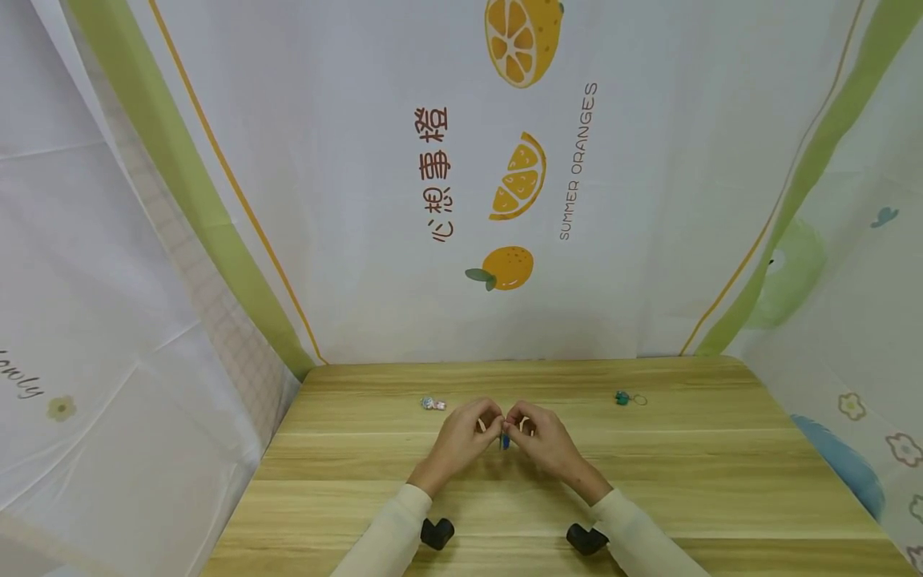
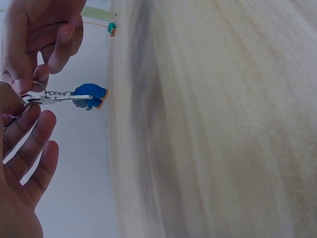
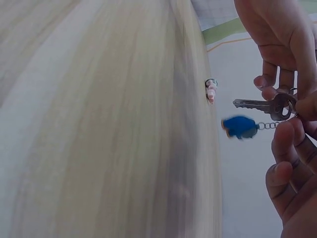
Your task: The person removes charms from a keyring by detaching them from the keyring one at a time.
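Over the middle of the table, the fingertips of my left hand and right hand meet around a metal key ring. Both hands pinch at the ring, though the fingers hide part of it. A silver key hangs from it, teeth showing in the right wrist view. Beside the key dangles a small blue figure keychain with orange feet, on a short metal chain. In the head view only a bit of blue shows between the hands. The left hand's other fingers are spread loosely.
Behind the left hand lies a small pink-and-white figure. A green figure keychain with a ring lies at the back right. Two black angled objects show beside the forearms. A printed white cloth hangs behind the wooden table.
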Tool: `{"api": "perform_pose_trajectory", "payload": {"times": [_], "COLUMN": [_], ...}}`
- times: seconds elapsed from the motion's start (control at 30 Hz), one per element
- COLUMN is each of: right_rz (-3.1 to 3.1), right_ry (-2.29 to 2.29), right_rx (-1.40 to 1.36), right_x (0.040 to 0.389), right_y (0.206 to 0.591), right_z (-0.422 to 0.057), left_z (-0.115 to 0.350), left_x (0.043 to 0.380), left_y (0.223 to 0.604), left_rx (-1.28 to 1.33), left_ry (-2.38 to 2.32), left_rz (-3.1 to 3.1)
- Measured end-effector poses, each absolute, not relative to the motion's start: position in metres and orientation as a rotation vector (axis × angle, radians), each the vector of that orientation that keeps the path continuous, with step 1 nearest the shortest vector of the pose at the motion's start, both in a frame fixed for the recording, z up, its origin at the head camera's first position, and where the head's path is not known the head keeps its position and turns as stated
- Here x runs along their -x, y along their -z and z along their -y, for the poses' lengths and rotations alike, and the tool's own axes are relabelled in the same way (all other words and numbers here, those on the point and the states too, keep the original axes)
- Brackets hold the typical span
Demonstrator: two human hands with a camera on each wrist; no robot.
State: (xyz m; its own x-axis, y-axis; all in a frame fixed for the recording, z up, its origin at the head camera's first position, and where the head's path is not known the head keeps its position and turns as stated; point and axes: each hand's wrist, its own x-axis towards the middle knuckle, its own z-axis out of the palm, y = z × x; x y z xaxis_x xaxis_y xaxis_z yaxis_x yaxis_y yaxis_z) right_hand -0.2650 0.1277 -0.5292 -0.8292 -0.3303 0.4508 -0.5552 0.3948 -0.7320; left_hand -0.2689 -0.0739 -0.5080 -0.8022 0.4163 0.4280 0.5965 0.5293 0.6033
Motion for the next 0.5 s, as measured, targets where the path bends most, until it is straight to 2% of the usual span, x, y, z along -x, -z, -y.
{"api": "perform_pose_trajectory", "payload": {"times": [0.5], "right_rz": [2.427], "right_ry": [-1.407], "right_rx": [-0.783], "right_x": [0.2627], "right_y": [0.5295], "right_z": [-0.1284], "left_z": [0.0754], "left_x": [0.2683], "left_y": [0.5034], "left_rx": [0.866], "left_ry": [1.112], "left_rz": [2.499]}}
